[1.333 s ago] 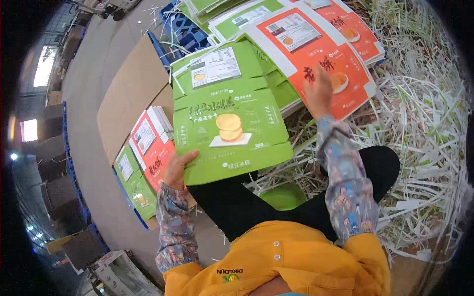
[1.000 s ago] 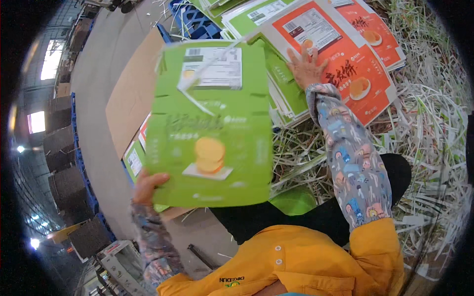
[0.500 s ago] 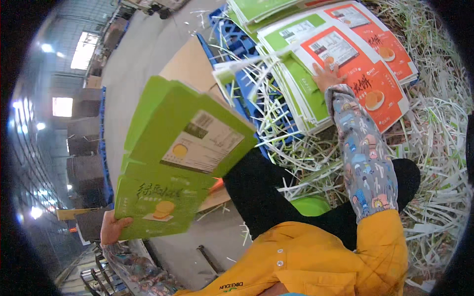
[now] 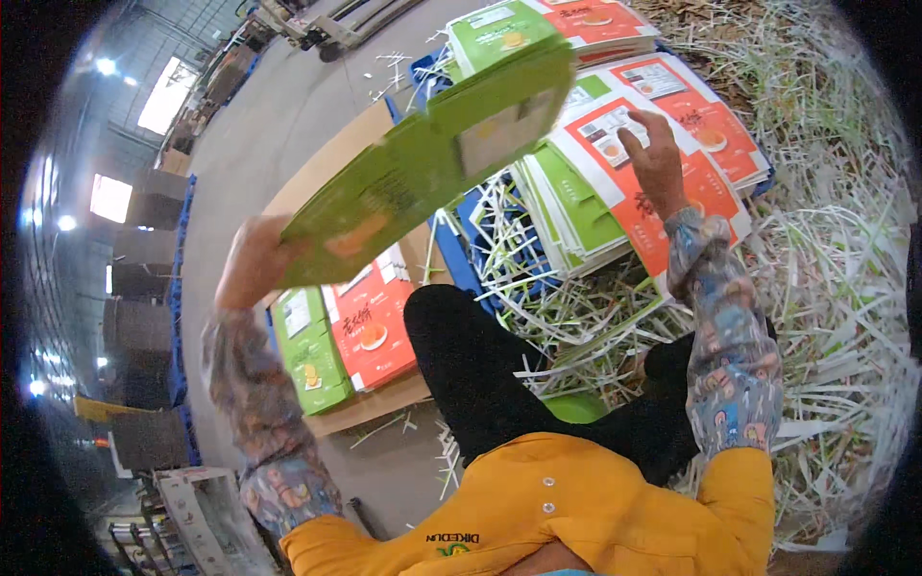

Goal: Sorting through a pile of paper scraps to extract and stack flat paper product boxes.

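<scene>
1. Grip the green carton sheet (image 4: pixel 413 173) firmly at its lower-left end with the left hand (image 4: pixel 254 259), as now, thumb and fingers pressed around that end.
2. Hold it level enough to limit sagging at the far end, up near top centre; cannot tell whether one layer or several.
3. Use the right hand (image 4: pixel 656 163), at upper right with fingers loosely spread and nothing held, to steady the red carton sheet (image 4: pixel 711 178) beneath; cannot tell about contact.
4. Avoid snagging on the pale paper strips (image 4: pixel 807 317) at right.
5. Looks flat, green and tilted, slightly bent midway, with a pale panel toward the upper end; printing blurred.
</scene>
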Tool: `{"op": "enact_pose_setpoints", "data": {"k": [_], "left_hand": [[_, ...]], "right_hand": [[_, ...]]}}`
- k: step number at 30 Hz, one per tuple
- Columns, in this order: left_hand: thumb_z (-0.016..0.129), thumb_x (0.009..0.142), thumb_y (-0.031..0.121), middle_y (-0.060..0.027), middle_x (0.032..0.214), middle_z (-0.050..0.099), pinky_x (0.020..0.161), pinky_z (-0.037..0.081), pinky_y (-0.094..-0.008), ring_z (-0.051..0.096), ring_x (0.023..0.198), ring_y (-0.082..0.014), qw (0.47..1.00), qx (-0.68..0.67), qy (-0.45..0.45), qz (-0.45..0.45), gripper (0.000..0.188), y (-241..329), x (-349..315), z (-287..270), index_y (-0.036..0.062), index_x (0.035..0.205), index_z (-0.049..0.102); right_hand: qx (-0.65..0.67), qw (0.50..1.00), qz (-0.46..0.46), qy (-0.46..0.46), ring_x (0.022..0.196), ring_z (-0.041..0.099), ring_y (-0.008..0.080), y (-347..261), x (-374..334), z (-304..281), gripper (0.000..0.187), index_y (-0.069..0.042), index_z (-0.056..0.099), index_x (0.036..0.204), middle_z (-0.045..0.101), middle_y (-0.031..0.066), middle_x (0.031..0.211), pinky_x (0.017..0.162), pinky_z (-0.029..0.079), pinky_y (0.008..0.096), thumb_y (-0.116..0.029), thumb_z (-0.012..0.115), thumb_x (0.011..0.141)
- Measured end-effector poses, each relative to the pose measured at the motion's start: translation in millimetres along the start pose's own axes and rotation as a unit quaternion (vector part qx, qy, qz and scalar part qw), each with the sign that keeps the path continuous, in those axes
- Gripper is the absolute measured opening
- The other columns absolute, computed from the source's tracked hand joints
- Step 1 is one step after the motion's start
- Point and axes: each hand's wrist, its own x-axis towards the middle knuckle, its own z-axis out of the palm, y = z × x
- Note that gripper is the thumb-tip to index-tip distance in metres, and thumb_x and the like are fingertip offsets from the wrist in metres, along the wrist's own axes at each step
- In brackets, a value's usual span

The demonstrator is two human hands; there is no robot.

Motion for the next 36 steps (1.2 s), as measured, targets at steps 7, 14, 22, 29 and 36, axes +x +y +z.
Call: {"op": "enact_pose_setpoints", "data": {"k": [7, 14, 22, 29, 36], "left_hand": [[0.055, 0.071, 0.024, -0.0166, 0.073, 0.057, 0.059, 0.044, -0.04, 0.056, 0.067, -0.0325, 0.986, -0.106, 0.038, 0.12, 0.019, 44.2, 112.7, 119.9, 0.0099, 0.082, 0.06], [0.057, 0.07, 0.029, -0.0107, 0.073, 0.059, 0.06, 0.044, -0.0414, 0.057, 0.07, -0.0311, 0.995, -0.004, 0.054, 0.082, 0.019, 99.0, 128.1, 177.1, 0.014, 0.081, 0.057], [0.074, 0.063, 0.016, -0.0107, 0.115, 0.041, 0.089, 0.035, -0.031, 0.048, 0.096, -0.0207, 0.831, -0.51, 0.221, 0.014, 0.074, 9.8, 110.1, 265.7, 0.0032, 0.123, 0.032], [0.059, 0.075, 0.003, -0.0031, 0.1, 0.05, 0.079, 0.042, -0.0277, 0.048, 0.091, -0.0138, 0.66, -0.734, 0.157, -0.009, 0.035, 101.0, 119.3, 302.9, 0.0048, 0.107, 0.046], [0.057, 0.079, 0.014, -0.0044, 0.086, 0.058, 0.067, 0.042, -0.0284, 0.051, 0.075, -0.0134, 0.803, -0.59, 0.086, 0.02, 0.022, 78.2, 97.4, 383.6, 0.0043, 0.099, 0.056]], "right_hand": [[-0.171, 0.935, -0.307, 0.04, 0.1, 0.044, 0.0275, -83.9, 24.6, -44.2, 0.05, -0.007, 0.046, 0.108, 0.046, 0.0106, 0.107, 0.091, 0.031, 0.0417, -0.019, 0.067, 0.065], [-0.376, 0.888, -0.213, -0.157, 0.09, 0.048, 0.0251, -5.3, 24.6, -46.3, 0.048, -0.01, 0.049, 0.101, 0.049, 0.007, 0.092, 0.077, 0.034, 0.0402, -0.03, 0.068, 0.061], [-0.356, 0.882, -0.255, -0.173, 0.083, 0.051, 0.0232, -19.9, 29.5, -36.7, 0.038, -0.01, 0.051, 0.089, 0.053, 0.0059, 0.084, 0.071, 0.036, 0.038, -0.028, 0.068, 0.06], [-0.339, 0.888, -0.249, -0.184, 0.08, 0.048, 0.0296, -1.3, 13.5, -43.8, 0.032, -0.008, 0.051, 0.084, 0.05, 0.01, 0.081, 0.072, 0.034, 0.0412, -0.034, 0.059, 0.068], [-0.291, 0.89, -0.31, -0.165, 0.077, 0.047, 0.0296, -4.9, 17.5, -43.6, 0.028, -0.008, 0.053, 0.08, 0.051, 0.0102, 0.079, 0.068, 0.033, 0.0409, -0.031, 0.061, 0.068]]}}
